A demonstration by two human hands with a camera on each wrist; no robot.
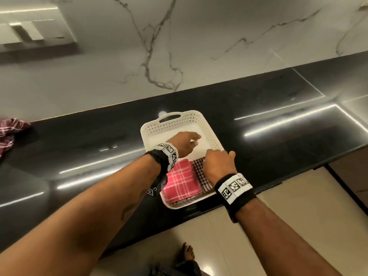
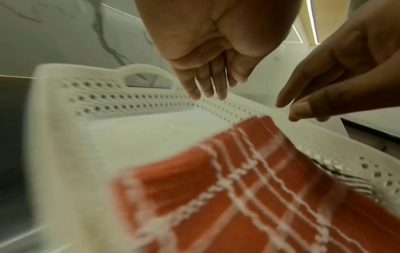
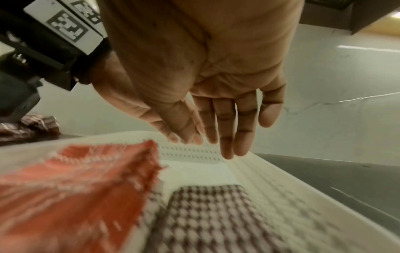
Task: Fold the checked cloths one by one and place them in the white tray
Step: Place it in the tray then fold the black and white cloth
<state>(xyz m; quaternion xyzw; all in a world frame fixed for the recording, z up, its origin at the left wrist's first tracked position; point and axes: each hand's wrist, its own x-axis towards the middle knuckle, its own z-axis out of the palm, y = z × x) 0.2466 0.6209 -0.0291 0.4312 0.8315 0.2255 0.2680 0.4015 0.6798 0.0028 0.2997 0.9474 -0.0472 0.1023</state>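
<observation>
A white perforated tray [image 1: 207,129] sits on the black counter. In its near half lie a folded pink checked cloth [image 1: 180,181] and, to its right, a folded brown checked cloth [image 1: 199,166]. My left hand [image 1: 186,141] hovers over the tray's bare far half with straight fingers [image 2: 205,85], holding nothing. My right hand [image 1: 218,162] is above the brown cloth [image 3: 216,219], fingers [image 3: 227,130] extended and empty. The pink cloth [image 2: 249,196] fills the lower left wrist view and appears again as the pink cloth [image 3: 75,188] beside the brown one.
An unfolded maroon checked cloth [image 1: 10,134] lies bunched at the counter's far left, the same maroon cloth [image 3: 28,125] showing in the right wrist view. A marble wall [image 1: 179,46] backs the counter [image 1: 79,146]. A bare foot [image 1: 188,252] stands on the tiled floor.
</observation>
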